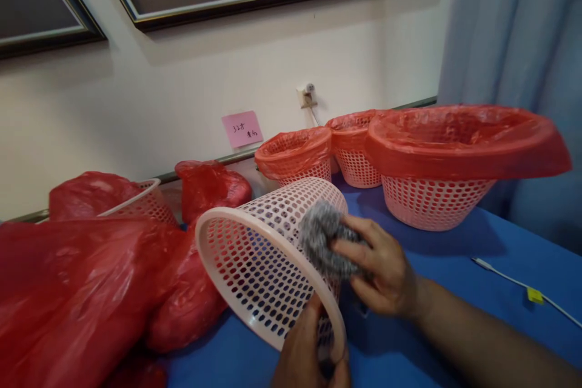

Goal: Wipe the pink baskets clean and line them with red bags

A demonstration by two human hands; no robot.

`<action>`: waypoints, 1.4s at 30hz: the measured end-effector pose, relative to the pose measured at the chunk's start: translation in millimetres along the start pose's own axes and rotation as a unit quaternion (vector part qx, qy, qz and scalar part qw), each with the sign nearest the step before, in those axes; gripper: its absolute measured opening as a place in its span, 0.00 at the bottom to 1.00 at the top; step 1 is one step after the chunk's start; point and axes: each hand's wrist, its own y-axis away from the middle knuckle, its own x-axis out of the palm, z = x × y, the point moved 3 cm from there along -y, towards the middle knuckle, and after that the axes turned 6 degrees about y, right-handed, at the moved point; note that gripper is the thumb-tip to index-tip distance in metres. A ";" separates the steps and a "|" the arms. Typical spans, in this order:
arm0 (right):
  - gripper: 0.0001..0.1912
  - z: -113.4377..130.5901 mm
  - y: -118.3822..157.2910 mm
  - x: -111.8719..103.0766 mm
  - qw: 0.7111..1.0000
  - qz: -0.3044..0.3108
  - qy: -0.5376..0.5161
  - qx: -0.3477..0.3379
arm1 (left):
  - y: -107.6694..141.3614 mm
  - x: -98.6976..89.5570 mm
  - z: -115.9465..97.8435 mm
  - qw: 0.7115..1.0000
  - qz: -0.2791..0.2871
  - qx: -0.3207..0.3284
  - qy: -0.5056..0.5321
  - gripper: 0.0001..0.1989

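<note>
A light pink perforated plastic wastebasket (291, 203) lies tilted on its side, its open mouth turned toward me and to the left. My left hand (304, 348) grips the near lower part of its rim, thumb inside the mouth. In my right hand (386, 273) is a crumpled grey cloth (325, 239), its fingers closed around it. The cloth presses on the outer right wall of the basket. Part of the left hand is cut off by the bottom edge of the view.
Red plastic bags (86, 291) pile up on the left, around another basket (157, 200). Several bag-lined baskets (436, 203) stand at the back and right of the blue table (431, 273). A white cable (509, 279) with a yellow tag lies at right. A pink note (242, 129) and a socket (308, 97) are on the wall.
</note>
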 end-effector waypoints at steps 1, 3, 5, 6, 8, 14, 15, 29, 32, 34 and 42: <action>0.29 2.9 -0.6 -1.3 0.999 0.000 -0.017 -0.033 | -3.6 -0.2 -2.4 1.000 0.002 0.002 -0.002 0.48; 0.29 -2.0 -0.1 1.0 0.999 0.007 -0.020 -0.033 | -9.6 -0.2 -5.9 1.000 0.016 -0.005 -0.003 0.50; 0.29 -22.9 3.5 9.0 0.997 0.024 0.027 0.065 | -13.4 0.3 -7.8 0.998 0.063 -0.006 0.007 0.52; 0.29 -37.2 6.9 14.0 0.988 0.039 0.061 0.133 | -14.2 -0.1 -7.6 0.996 0.084 -0.007 0.015 0.52; 0.29 -65.4 15.4 23.0 0.954 0.081 0.124 0.261 | -13.9 -1.6 -4.2 0.992 0.121 -0.020 0.028 0.52; 0.33 -57.9 10.1 11.2 0.969 0.046 0.086 0.226 | -13.5 -2.0 8.6 0.967 0.244 -0.066 -0.008 0.50; 0.34 -43.5 5.1 4.0 0.985 0.028 0.057 0.161 | -16.3 -1.2 7.9 0.964 0.258 -0.064 -0.012 0.50; 0.31 -79.6 14.2 12.3 0.939 0.026 0.098 0.329 | -30.0 8.0 -3.7 0.929 0.359 -0.065 -0.057 0.56; 0.30 -45.8 3.6 -4.7 0.983 -0.028 0.036 0.176 | -35.5 3.9 -5.6 0.923 0.370 -0.082 -0.067 0.55; 0.29 -22.9 -1.8 -14.9 0.996 -0.045 -0.010 0.080 | -36.7 1.6 -6.1 0.926 0.364 -0.079 -0.064 0.53; 0.30 -79.3 19.1 22.7 0.934 0.037 0.040 0.352 | -30.1 -6.1 -0.5 0.948 0.306 -0.067 -0.051 0.51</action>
